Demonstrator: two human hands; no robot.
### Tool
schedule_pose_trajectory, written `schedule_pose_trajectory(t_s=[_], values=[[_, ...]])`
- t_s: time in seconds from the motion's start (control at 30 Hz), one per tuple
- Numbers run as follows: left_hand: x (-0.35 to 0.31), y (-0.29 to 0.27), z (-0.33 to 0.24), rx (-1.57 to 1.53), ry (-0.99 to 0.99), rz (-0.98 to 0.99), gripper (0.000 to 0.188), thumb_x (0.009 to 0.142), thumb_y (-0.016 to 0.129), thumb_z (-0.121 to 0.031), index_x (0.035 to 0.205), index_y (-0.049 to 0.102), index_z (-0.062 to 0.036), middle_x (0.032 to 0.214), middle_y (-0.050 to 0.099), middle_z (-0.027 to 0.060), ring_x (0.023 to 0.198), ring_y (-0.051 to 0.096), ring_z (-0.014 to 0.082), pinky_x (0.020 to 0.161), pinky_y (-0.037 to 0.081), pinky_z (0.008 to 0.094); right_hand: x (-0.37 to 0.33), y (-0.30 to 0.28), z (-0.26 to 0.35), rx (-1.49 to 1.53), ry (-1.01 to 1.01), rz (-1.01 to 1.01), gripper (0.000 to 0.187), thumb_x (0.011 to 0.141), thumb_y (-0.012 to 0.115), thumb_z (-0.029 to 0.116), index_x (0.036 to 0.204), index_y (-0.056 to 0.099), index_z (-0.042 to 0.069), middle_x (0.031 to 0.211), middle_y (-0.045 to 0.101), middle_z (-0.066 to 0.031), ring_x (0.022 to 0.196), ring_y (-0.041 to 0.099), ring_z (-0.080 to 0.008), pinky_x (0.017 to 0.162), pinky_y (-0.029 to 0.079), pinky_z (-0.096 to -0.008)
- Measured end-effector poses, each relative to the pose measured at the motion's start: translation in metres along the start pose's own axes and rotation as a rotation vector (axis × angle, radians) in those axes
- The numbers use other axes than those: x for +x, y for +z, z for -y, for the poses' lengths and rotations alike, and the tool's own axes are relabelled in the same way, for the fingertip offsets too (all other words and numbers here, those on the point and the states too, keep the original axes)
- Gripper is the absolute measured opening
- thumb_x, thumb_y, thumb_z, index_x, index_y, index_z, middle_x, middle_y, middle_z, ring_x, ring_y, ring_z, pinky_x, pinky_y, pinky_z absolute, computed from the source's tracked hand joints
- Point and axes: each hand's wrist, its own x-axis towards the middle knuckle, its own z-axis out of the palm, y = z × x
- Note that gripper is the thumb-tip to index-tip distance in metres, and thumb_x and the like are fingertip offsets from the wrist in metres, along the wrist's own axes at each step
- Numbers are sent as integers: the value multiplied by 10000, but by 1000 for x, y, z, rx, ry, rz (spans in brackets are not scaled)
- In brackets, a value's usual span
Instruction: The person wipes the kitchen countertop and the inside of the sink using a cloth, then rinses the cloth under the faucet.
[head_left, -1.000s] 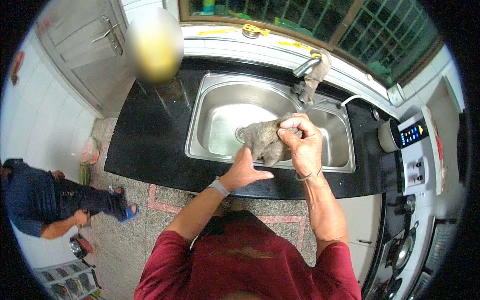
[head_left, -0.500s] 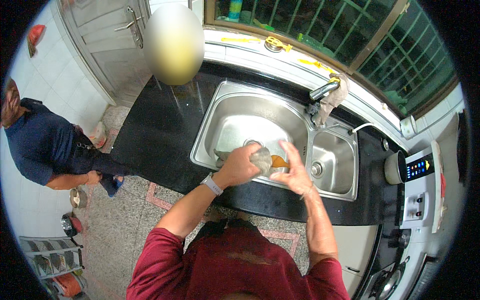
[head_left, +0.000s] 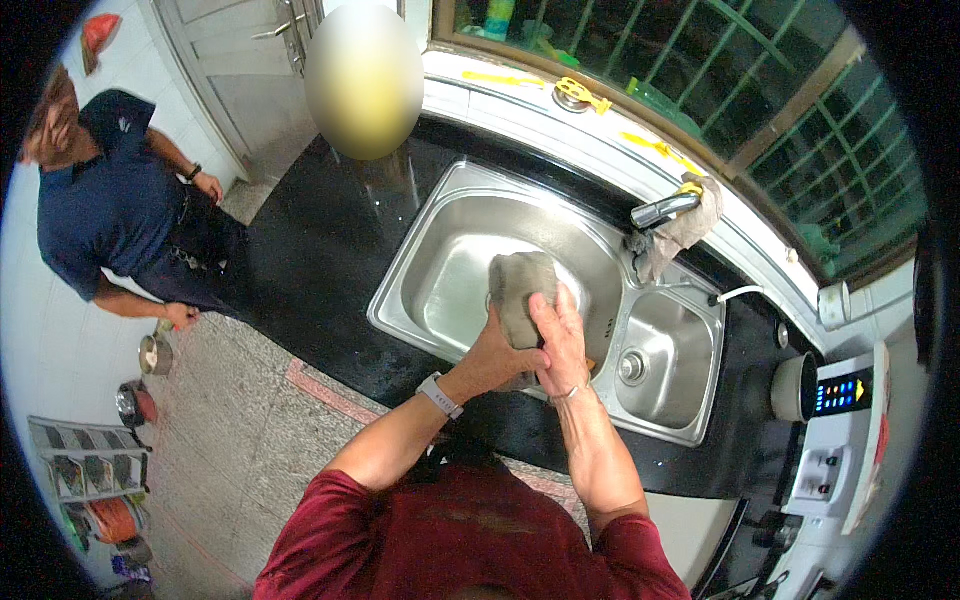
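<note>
Above the near side of the large steel sink basin (head_left: 440, 270), my two hands come together around a bunched, damp-looking grey-brown cloth (head_left: 521, 282). My left hand (head_left: 494, 357) is closed on its lower left side. My right hand (head_left: 562, 335) presses on it from the right, its fingers lying along the fabric and its palm close to my left fingers. A small bit of an orange-brown thing (head_left: 590, 365) shows behind my right wrist; the rest is hidden. My hands cover part of the basin's near edge.
A smaller basin (head_left: 665, 345) adjoins on the right. Behind, a faucet (head_left: 668, 208) has a cloth (head_left: 692, 225) draped over it. A pot (head_left: 795, 387) stands on the black counter (head_left: 320, 260) at right. Another person in dark blue (head_left: 135, 210) stands at the left.
My right hand, apart with spread fingers before, has closed in on the cloth. My left hand has raised the cloth. The view has shifted, and the other person has moved nearer the counter.
</note>
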Motion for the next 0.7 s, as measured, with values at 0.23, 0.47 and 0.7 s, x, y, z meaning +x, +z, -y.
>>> schedule_pose_trajectory(t_s=[0.23, 0.47, 0.7], values=[[-4, -1, -2, -935, -555, 146, 525, 879, 677, -353, 1268, 528, -34, 956, 635, 76, 674, 612, 191, 662, 522, 369, 46, -102, 53, -411, 72, 386, 593, 873, 736, 173, 1402, 500, 44, 1325, 590, -132, 1029, 652, -183, 861, 542, -315], [-5, 50, -28, -1581, -513, 566, 484, 912, 629, -411, 1200, 555, -30, 828, 588, 57, 599, 556, 174, 571, 451, 311, 78, -45, 14, 331, -82, 710, 750, 777, 795, 427, 1368, 509, 64, 1217, 589, -184, 1088, 580, -370, 869, 538, -578], [51, 6, 14, -7, -542, 62, 464, 796, 759, -334, 1063, 559, -12, 846, 634, 58, 707, 612, 186, 621, 501, 317, 119, -41, -9, -672, -88, 280, 188, 900, 612, 87, 1048, 707, 19, 792, 667, -53, 734, 624, -131, 690, 511, -302]])
